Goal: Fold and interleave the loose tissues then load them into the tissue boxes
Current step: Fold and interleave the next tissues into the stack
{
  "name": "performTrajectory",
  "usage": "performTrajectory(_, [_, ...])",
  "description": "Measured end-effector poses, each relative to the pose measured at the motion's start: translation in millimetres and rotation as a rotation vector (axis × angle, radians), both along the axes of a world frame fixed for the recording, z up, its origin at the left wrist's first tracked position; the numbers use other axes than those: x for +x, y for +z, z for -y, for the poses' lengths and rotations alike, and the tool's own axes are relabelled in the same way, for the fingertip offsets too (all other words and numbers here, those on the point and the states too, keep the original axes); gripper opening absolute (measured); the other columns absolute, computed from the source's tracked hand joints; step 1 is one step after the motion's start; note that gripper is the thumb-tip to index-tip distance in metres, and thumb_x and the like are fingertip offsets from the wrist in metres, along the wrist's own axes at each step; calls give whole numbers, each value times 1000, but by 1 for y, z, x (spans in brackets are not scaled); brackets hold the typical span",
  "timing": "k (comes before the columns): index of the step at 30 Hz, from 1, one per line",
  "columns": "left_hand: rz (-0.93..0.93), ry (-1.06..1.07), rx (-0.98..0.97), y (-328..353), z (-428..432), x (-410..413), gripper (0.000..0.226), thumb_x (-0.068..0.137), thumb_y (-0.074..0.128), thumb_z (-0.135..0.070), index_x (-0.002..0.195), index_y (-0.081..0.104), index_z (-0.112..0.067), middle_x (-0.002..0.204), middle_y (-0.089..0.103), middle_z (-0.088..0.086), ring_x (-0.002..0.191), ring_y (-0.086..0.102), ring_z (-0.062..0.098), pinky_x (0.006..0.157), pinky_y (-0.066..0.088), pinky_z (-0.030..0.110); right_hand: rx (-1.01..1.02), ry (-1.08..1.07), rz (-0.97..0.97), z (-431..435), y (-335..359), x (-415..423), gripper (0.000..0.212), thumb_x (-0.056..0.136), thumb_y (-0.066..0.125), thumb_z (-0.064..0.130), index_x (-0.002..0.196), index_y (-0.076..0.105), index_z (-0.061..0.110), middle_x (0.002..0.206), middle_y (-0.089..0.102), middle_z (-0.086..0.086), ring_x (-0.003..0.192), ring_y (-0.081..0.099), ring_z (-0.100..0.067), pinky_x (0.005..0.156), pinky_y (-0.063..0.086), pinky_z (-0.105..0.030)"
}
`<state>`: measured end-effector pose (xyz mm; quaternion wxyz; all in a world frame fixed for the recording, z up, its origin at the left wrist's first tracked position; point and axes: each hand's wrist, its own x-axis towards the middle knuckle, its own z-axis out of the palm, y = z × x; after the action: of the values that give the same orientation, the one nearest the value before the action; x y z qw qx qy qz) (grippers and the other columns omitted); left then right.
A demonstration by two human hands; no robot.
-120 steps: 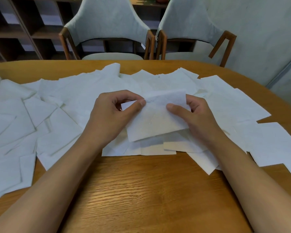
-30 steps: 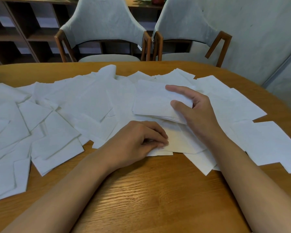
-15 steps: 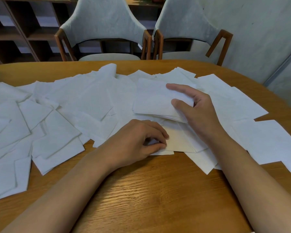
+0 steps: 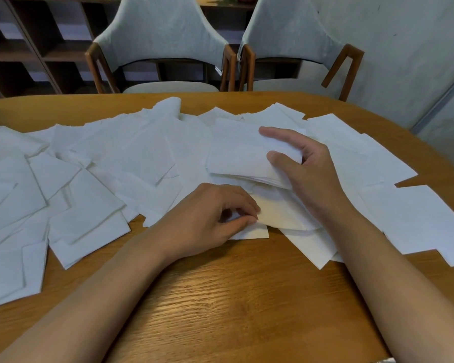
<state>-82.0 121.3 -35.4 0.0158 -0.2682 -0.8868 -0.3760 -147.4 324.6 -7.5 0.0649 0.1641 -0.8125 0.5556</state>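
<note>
Tissues (image 4: 131, 153) — white (overlapping) — right hand (image 4: 312, 176) fingers (image 4: 281, 136) grip a stack (image 4: 239, 155); left hand (image 4: 207, 218) pinches one sheet (image 4: 252, 233).

Two arms of a person show, both bare along all of their visible length. The left forearm (image 4: 97, 297) crosses the near edge of the table (image 4: 233, 310) toward its left corner. The right forearm (image 4: 393, 284) crosses the same edge toward the right corner. Each is smooth and narrows evenly to the wrist. The left hand (image 4: 210, 216) shows its back, with a row of rounded knuckles and faint ridges running back from them. The right hand (image 4: 307, 174) shows its back and thumb side, with a broad pad at the base of the thumb (image 4: 281, 163). The fingers (image 4: 278, 134) are slender; the nails are too small to judge.
</note>
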Motion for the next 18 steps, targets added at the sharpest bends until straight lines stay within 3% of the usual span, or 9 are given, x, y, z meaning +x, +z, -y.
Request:
performTrajectory(4, [-50, 118, 135, 6, -2, 5, 11, 105, 57, -32, 106, 67, -27, 88, 65, -9, 79, 59, 17, 63, 45, 26, 30, 28, -17, 0, 0, 0, 32, 99, 60, 16, 120, 70, 38, 121, 62, 36, 121, 47, 18, 93, 37, 1])
performTrajectory(5, [-71, 145, 186, 10, -2, 6, 10, 107, 54, -29, 105, 63, -26, 85, 63, -8, 76, 58, 19, 62, 45, 28, 42, 41, -19, -1, -1, -1, 30, 100, 60, 16, 118, 71, 37, 122, 64, 33, 122, 48, 15, 94, 37, -1])
performTrajectory(9, [-95, 272, 392, 19, 3, 5, 11, 108, 49, -27, 105, 57, -21, 65, 61, 2, 61, 57, 19, 62, 41, 19, 6, 108, 31, 0, 1, -1, 22, 102, 52, 40, 109, 73, 38, 116, 64, 33, 113, 55, 5, 98, 50, -33])
performTrajectory(12, [-95, 330, 477, 20, 5, 2, 11, 108, 52, -29, 104, 60, -23, 58, 57, 8, 58, 54, 26, 57, 44, 32, -88, 207, 56, 0, 4, 2, 54, 92, 37, 74, 104, 76, 38, 118, 68, 18, 116, 61, -13, 100, 47, -43])
performTrajectory(14, [-98, 376, 530, 20, 6, 1, 11, 107, 55, -28, 102, 63, -23, 56, 55, 9, 58, 53, 33, 56, 46, 41, -157, 273, 86, 0, 5, 5, 71, 83, 39, 85, 105, 76, 28, 113, 72, 4, 110, 65, -23, 93, 53, -42])
performTrajectory(16, [-117, 429, 541, 21, 6, 1, 10, 106, 57, -27, 102, 66, -23, 56, 57, 8, 58, 55, 32, 56, 49, 42, -86, 258, -13, 1, 4, 9, 59, 89, 53, 70, 100, 74, 16, 100, 73, 4, 100, 67, -18, 79, 57, -34])
performTrajectory(18, [-121, 453, 558, 23, 6, 2, 10, 105, 59, -27, 105, 68, -23, 56, 60, 5, 57, 57, 27, 56, 50, 40, -62, 206, -58, 4, 4, 10, 22, 89, 66, 46, 98, 72, 27, 95, 72, 20, 96, 67, -5, 70, 54, -17])
